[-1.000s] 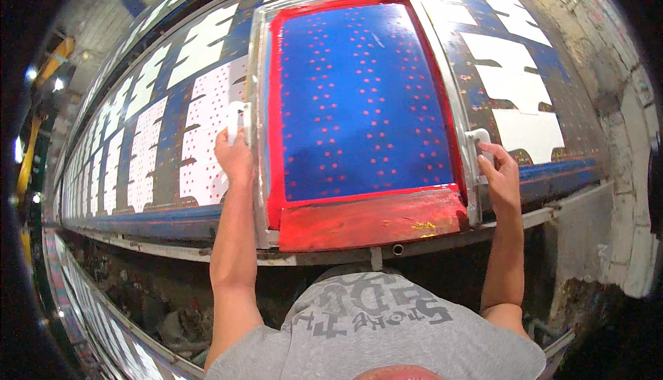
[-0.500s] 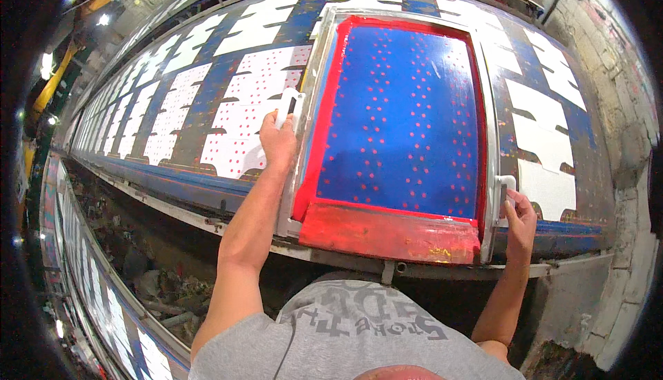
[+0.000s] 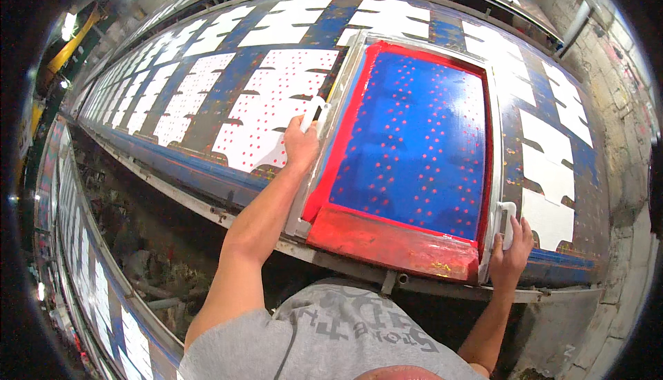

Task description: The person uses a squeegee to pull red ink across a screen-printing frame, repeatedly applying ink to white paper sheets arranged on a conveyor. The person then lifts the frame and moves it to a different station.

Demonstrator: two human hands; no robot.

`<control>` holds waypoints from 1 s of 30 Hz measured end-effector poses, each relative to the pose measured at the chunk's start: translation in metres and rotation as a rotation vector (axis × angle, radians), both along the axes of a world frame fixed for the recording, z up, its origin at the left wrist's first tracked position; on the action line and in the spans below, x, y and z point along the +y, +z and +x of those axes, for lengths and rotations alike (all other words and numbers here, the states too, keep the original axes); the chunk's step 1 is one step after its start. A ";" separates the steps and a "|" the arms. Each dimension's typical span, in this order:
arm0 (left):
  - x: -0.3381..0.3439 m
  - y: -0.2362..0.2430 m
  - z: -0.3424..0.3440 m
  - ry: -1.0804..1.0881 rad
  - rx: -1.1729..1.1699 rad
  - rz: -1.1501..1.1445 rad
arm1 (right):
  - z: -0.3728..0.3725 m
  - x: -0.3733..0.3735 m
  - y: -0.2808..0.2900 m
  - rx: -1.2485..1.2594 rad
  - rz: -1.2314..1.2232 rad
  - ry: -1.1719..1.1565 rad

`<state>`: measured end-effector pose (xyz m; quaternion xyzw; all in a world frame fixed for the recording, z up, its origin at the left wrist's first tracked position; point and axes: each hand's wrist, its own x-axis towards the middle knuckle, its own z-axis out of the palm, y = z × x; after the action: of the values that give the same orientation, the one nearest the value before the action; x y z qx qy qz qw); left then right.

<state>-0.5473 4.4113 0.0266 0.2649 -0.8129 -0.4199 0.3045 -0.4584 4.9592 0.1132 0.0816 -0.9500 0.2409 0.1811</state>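
Observation:
A screen-printing frame [image 3: 494,138], with a blue mesh [image 3: 407,145] speckled with red dots, red ink edges and a red-stained front strip [image 3: 387,238], sits on the long printing table. My left hand [image 3: 300,144] is closed on the white handle [image 3: 315,109] at its left side. My right hand [image 3: 510,259] has its fingers curled round the white handle [image 3: 507,215] at its right side. Left of the frame lie white cut panels [image 3: 255,110] printed with red dots; plain white panels [image 3: 545,145] lie to its right and behind it.
A metal rail [image 3: 207,211] runs along the near edge, with a dark space below. A second long table [image 3: 103,297] with white pieces is at lower left, another at the back. A block wall [image 3: 618,138] and pipe [image 3: 574,31] stand on the right; yellow structures [image 3: 69,45] at far left.
My view has swung, so the frame, handles and both hands now appear further right and lower, and more of the table's left stretch shows. Both hands have stayed at the handles.

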 end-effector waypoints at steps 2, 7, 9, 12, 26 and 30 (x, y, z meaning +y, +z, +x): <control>0.001 -0.001 0.000 0.014 -0.020 0.025 | 0.023 -0.029 0.012 0.087 0.106 0.119; 0.007 0.000 0.000 -0.022 -0.005 0.022 | 0.073 -0.089 0.020 -0.287 -0.005 0.568; 0.008 -0.002 0.000 -0.007 -0.002 0.027 | 0.083 -0.106 0.014 -0.149 0.122 0.512; 0.006 -0.005 -0.002 -0.017 0.007 0.014 | 0.085 -0.120 0.006 -0.025 0.236 0.487; -0.007 0.000 -0.003 -0.081 -0.054 0.141 | 0.038 -0.198 0.037 -0.253 0.444 0.530; -0.009 0.007 -0.001 -0.120 -0.061 0.133 | 0.033 -0.192 0.055 -0.275 0.386 0.557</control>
<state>-0.5485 4.4023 0.0338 0.2483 -0.8064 -0.4822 0.2356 -0.4258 4.7675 0.1680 0.3369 -0.9347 0.1061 -0.0396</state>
